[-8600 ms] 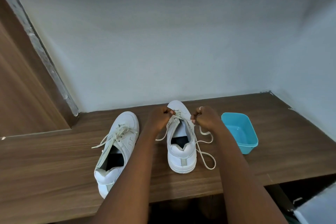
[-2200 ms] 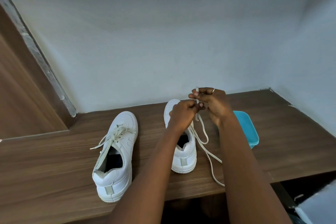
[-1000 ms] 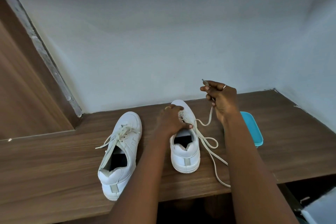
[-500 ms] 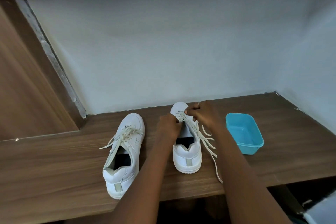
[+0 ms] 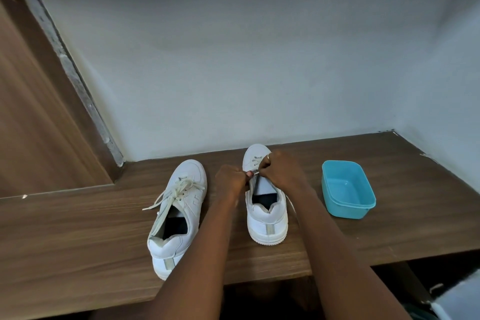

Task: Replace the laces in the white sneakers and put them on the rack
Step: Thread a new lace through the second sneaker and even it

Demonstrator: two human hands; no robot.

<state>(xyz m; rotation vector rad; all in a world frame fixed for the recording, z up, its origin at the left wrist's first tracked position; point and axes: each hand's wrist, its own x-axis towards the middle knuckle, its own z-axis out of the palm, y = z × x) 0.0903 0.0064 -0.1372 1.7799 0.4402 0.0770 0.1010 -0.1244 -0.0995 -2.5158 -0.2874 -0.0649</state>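
Both forearms extended forward and converged. Left hand and right hand were close together, fingers curled, each pinching the lace; the right hand wore a ring.

Left hand and right hand partly hide the sneaker's lace.

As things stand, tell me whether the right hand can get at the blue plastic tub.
Probably yes. The blue plastic tub stands beside the right hand, nothing between them, though that hand pinches the lace of the white sneaker.
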